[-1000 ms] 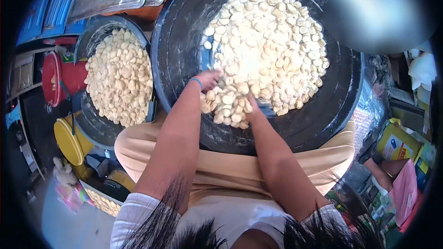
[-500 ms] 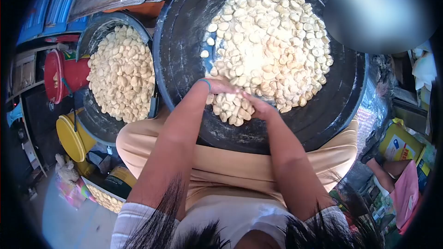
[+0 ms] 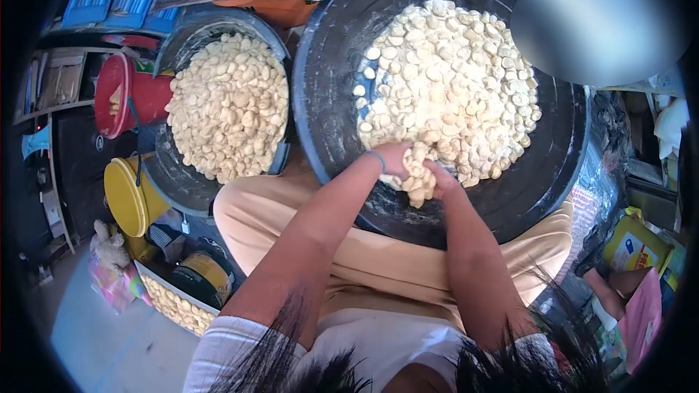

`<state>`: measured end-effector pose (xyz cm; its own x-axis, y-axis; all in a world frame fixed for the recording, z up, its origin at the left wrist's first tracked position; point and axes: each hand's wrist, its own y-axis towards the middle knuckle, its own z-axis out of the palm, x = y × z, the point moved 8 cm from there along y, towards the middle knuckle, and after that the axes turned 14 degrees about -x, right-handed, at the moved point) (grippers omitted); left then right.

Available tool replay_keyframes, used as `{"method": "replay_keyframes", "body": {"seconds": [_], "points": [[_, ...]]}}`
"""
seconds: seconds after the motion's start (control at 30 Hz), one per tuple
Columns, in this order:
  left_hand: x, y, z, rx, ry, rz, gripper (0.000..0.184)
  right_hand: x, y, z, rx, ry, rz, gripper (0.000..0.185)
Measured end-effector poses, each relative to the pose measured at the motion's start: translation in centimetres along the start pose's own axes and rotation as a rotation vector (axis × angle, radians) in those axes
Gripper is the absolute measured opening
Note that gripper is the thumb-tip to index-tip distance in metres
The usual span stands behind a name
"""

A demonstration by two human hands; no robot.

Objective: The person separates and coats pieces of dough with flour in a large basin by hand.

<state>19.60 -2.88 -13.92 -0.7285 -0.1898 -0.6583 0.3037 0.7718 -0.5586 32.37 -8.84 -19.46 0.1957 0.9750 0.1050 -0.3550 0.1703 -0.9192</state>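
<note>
At the left, a red bucket [image 3: 149,98] is tipped on its side, and a yellow bucket [image 3: 127,196] sits below it. Next comes a smaller tub [image 3: 171,182], heaped with pale rounded pieces [image 3: 229,105] close to its edge; a knock from the person's knee, which is just beside it, could send some over.

Then comes the wide black basin [image 3: 335,91], its near rim against the person's lap. Over its near left part, the left hand [image 3: 395,160], a band at the wrist, bends against a clump of pale pieces [image 3: 417,175]. The right hand [image 3: 443,180] faces it from the other side, so the clump sits between the two. How tightly the fingers curl cannot be told, as the pieces hide most of them. A loose hold could let pieces drop through the gap, while too hard a squeeze might crush or stick them, if they are soft.

Behind and to the right of the hands spreads a floury pile [image 3: 455,80] of similar pieces. Uneven dusting could leave some clinging together. At the far right, a yellow container [image 3: 635,244] stands well apart from the basin.
</note>
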Motion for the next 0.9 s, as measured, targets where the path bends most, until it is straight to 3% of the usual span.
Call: {"method": "replay_keyframes", "body": {"seconds": [0.17,0.3,0.33,0.37,0.4,0.47,0.53,0.57,0.63,0.73,0.83,0.9], "points": [[-5.7,-3.0,-8.7,-0.09,-0.171,0.033,0.086,5.1,-4.2,5.1,0.059,0.041,-0.112,0.044],[-5.8,-9.0,-17.7,-0.356,-0.308,0.079,0.062,8.6,-8.3,15.8,0.214,-0.062,-0.251,0.039],[-5.7,-11.5,-20.2,-0.384,-0.49,0.13,0.06,8.7,-8.9,18.7,0.192,-0.083,-0.251,0.04],[-3.2,-13.6,-22.3,-0.515,-0.524,0.039,0.06,8.5,-8.7,22.2,0.251,-0.068,-0.249,0.04],[-0.9,-15.4,-24.0,-0.575,-0.771,0.073,0.061,8.1,-9.6,26.9,0.37,-0.095,-0.268,0.037],[2.4,-20.9,-28.3,-0.733,-0.937,0.059,0.061,6.8,-11.1,34.3,0.44,-0.078,-0.252,0.036],[8.4,-25.7,-31.2,-1.161,-0.832,-0.054,0.065,5.5,-13.4,39.2,0.519,-0.102,-0.321,0.045],[12.1,-27.6,-31.4,-1.37,-0.81,-0.106,0.067,5.1,-13.4,39.6,0.416,-0.203,-0.363,0.053],[19.4,-30.3,-30.9,-1.741,-0.547,-0.244,0.062,5.0,-13.2,39.0,0.337,-0.313,-0.439,0.062],[21.2,-29.7,-29.1,-1.568,-0.554,-0.476,0.053,5.5,-11.6,33.7,0.359,-0.345,-0.471,0.064],[15.4,-26.9,-31.2,-1.573,-0.161,-0.185,0.038,7.6,-7.0,21.2,0.008,-0.455,-0.457,0.056],[10.0,-21.4,-30.1,-1.358,-0.435,-0.06,0.032,7.4,-2.6,9.5,-0.402,-0.584,-0.329,0.05]]}}
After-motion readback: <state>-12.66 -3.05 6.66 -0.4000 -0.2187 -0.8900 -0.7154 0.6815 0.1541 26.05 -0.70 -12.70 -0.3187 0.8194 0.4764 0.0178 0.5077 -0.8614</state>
